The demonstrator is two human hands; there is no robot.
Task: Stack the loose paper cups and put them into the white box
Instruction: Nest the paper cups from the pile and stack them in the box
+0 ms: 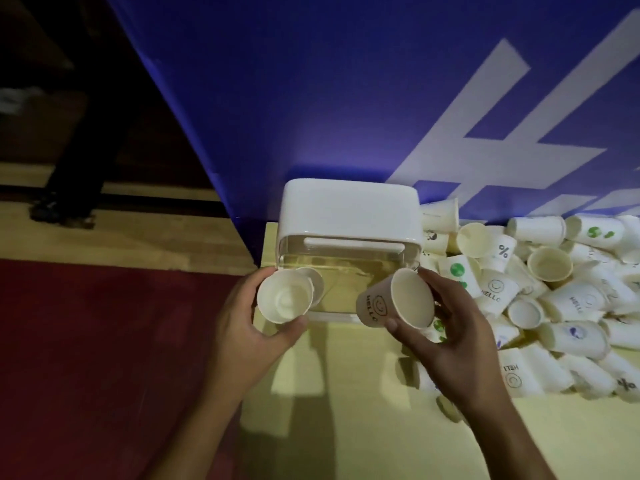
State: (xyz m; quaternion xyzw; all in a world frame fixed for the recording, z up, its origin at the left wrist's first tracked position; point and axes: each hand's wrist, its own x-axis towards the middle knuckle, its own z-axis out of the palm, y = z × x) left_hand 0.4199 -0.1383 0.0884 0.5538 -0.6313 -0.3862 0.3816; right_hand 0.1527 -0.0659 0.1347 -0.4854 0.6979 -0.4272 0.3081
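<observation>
**Progress.** The task is at an early stage. The white box point(349, 216) stands at the back of the table point(346, 393), against a blue banner point(311, 98). Through its clear front panel only the yellow of the table shows. No cups appear to be inside, though glare on the panel leaves this uncertain. A large pile of loose cups point(561, 292) lies tumbled on the table just right of the box and reaches up to its right side. Nearly all the stacking, and seemingly all the boxing, is judged outstanding.

**Work in hand.** Two items are held apart, just in front of the box.

**Left hand** point(249, 327). It grasps a plain cup point(285, 301) whose mouth faces the camera. The thumb sits under the rim and the fingers point(264, 276) curl over the top. A second rim shows just behind it, so this is probably a short stack of two.

**Right hand** point(460, 334). It grasps a printed cup point(375, 306) marked "HELLO" with a smiling face. The thumb is at the lower rim and the fingers curl round the far side. The cup lies tilted, with its base pointing toward the plain cup.

**Assessment.** Neither hand is released or empty. Nesting the printed cup into the plain one looks to be the step in hand.
</observation>
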